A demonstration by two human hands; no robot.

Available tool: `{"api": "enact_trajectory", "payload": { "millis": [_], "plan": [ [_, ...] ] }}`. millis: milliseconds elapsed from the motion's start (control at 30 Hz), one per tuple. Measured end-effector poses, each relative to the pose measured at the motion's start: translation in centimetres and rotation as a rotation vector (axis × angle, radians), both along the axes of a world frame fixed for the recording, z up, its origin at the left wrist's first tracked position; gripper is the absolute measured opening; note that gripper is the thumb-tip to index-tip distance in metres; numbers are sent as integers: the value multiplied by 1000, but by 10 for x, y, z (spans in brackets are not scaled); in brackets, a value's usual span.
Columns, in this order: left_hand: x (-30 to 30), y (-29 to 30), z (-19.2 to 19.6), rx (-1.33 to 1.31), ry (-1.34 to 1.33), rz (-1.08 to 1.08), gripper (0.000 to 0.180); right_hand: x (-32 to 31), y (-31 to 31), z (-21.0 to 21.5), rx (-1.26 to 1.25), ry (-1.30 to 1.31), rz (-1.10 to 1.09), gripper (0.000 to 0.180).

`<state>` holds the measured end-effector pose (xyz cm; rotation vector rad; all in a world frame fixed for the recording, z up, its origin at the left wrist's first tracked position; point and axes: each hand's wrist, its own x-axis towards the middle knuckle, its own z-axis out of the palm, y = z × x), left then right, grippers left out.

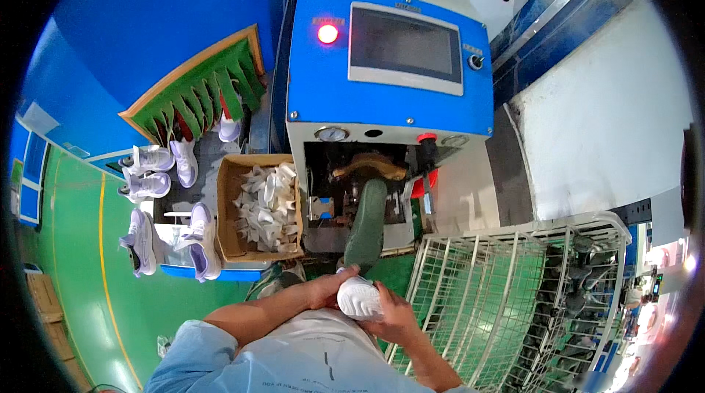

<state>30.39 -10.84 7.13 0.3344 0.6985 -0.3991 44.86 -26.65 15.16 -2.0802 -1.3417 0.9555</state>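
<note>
Close to my body, a white-soled shoe (360, 299) sits between my two hands, its ridged sole facing up. My left hand (332, 288) grips its left side with the fingers closed. On the opposite side my right hand (392, 312) is wrapped round it. Just beyond the shoe, a dark green foot-shaped form (367, 224) reaches out of the machine toward me. The shoe adjoins the near end of this form; whether the two are joined cannot be made out. Most of the shoe's upper is hidden.
Ahead stands a blue machine (308, 77) with a dark screen (402, 44) and a lit red lamp (327, 34). A cardboard box (229, 235) of white crumpled pieces is at left, beside several lilac-white shoes (202, 242) near a green strip curtain (198, 99). White wire rack (470, 275) at right.
</note>
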Motion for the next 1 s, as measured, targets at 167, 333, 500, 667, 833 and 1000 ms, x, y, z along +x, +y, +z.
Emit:
{"api": "enact_trajectory", "payload": {
  "millis": [167, 333, 500, 667, 833, 1000],
  "plan": [
    [-14, 2, -23, 312, 80, -190, 63, 36, 33, -56, 124, 1004, -704, 60],
    [-42, 15, -39, 486, 108, -127, 48, -2, 109, -85, 485, 1095, -897, 53],
    [-112, 74, -33, 644, -65, 212, 45, 35, 8, 61, 213, 277, -534, 67],
    [-106, 82, 21, 824, 70, 234, 45, 80, -165, 140, 288, -409, -1355, 73],
    [-105, 90, 31, 857, 142, 325, 46, 185, -307, 176, -175, -752, -1721, 55],
    [-143, 104, 31, 906, 220, 549, 46, 263, -340, 193, -145, -443, -1641, 59]
  ]
}}
